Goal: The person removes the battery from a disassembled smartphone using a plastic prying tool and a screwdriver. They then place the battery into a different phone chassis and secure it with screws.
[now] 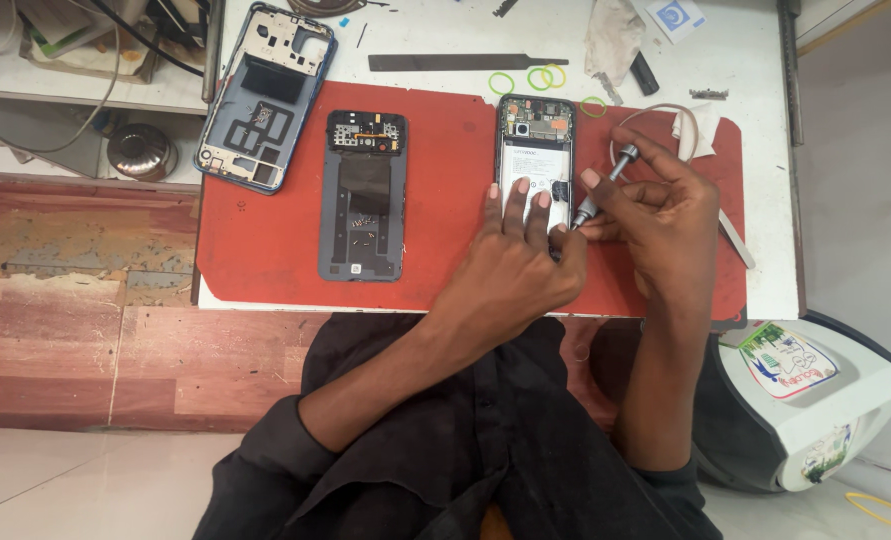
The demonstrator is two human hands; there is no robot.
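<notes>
Red mat [445, 200] on white table [765, 200]

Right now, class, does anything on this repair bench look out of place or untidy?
Yes. Tiny loose screws lie scattered on the removed back cover, uncontained, where a nudge could lose them. A blue phone frame sits tilted, half off the red mat.

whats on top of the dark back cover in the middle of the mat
A scatter of small screws lies on the back cover, with a black camera plate at its top end. What lies under the cover is hidden.
</notes>
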